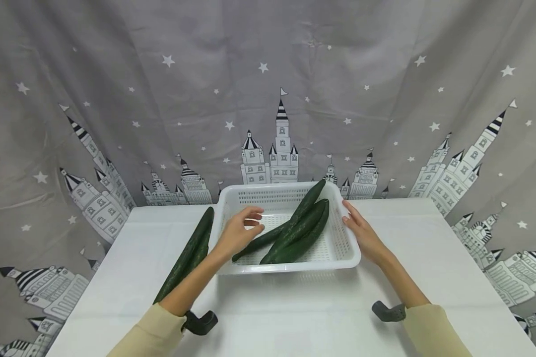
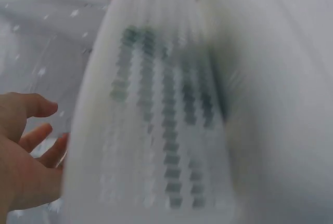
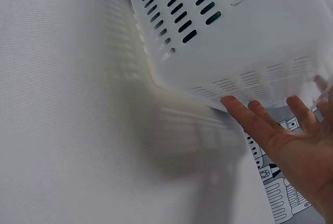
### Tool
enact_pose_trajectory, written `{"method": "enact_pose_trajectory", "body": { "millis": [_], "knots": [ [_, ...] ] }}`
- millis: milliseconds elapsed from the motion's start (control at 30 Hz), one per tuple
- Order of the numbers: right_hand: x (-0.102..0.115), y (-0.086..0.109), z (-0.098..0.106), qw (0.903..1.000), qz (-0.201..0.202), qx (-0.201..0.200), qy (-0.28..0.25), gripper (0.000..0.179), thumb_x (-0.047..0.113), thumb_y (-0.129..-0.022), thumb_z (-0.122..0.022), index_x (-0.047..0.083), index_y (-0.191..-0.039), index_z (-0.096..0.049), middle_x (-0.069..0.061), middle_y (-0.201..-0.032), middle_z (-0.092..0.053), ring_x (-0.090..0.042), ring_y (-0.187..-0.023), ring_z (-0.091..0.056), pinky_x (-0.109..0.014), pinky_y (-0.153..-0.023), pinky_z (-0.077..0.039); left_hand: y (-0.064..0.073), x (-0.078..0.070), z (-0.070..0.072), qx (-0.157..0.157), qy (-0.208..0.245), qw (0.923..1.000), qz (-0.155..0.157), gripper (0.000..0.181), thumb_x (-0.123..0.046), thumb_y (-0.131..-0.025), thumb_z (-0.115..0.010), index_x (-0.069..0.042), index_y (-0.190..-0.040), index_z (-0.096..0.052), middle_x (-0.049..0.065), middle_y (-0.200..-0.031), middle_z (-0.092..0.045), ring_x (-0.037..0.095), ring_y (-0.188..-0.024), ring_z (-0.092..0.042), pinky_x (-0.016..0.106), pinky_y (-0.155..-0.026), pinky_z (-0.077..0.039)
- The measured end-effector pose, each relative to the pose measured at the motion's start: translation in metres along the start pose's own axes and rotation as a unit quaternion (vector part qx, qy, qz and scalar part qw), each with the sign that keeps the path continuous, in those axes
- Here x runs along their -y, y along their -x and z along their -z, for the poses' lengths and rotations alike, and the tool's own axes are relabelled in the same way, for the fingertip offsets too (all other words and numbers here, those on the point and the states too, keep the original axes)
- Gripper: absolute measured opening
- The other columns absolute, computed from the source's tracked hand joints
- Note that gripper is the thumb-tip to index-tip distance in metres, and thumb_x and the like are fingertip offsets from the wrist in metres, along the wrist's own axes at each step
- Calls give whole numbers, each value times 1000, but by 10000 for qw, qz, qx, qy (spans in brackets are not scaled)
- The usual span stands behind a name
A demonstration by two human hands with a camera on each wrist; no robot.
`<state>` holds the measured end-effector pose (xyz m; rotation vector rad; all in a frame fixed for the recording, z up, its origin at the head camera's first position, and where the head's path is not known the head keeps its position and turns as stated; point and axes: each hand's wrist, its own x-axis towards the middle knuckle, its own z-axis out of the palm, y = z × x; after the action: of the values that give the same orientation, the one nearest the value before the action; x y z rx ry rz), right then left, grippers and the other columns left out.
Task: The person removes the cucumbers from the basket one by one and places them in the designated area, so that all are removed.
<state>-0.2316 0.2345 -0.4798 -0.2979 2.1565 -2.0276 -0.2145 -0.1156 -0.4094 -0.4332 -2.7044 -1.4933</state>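
Observation:
A white perforated plastic basket (image 1: 290, 268) holds several long dark green cucumbers (image 1: 297, 233), lying slantwise across its middle. My left hand (image 1: 240, 232) hovers over the basket's left part, its fingers loosely bent with nothing between them. In the left wrist view, that hand (image 2: 31, 154) shows beyond the basket's blurred slotted wall (image 2: 156, 130). My right hand (image 1: 364, 234) is at the basket's right end, fingers extended along the rim. The right wrist view shows the right hand (image 3: 296, 146) with its fingers spread beside the slotted wall (image 3: 234, 42).
More cucumbers (image 1: 189, 258) lie on the white table (image 1: 295, 317), left of the basket and partly behind my left forearm. A grey curtain (image 1: 268, 89) printed with castles and stars hangs behind the table. Dark wrist-worn devices (image 1: 201, 323) sit at both sleeves.

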Motion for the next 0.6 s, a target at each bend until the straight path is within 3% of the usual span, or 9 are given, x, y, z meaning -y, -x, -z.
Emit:
{"method": "enact_pose_trajectory", "body": {
  "millis": [300, 600],
  "knots": [
    [-1, 0, -1, 9999, -76, -15, -144, 63, 31, -110, -37, 20, -162, -5, -22, -162, -15, -48, -140, -31, -58, -102, -40, -19, -2, -53, 806, 41, 9964, 250, 43, -11, -90, -72, -8, -132, -61, 14, -119, -66, 29, -108, -64, 41, -85, -55],
    [-1, -1, 0, 9999, -35, 57, -123, 63, 30, -110, -36, 19, -162, -3, -21, -163, -12, -49, -142, -27, -60, -104, -37, -37, 0, -76, 1150, -367, 9927, 1, 39, -10, -89, -73, -6, -127, -65, 13, -111, -66, 28, -100, -65, 37, -80, -56]
  ]
}}
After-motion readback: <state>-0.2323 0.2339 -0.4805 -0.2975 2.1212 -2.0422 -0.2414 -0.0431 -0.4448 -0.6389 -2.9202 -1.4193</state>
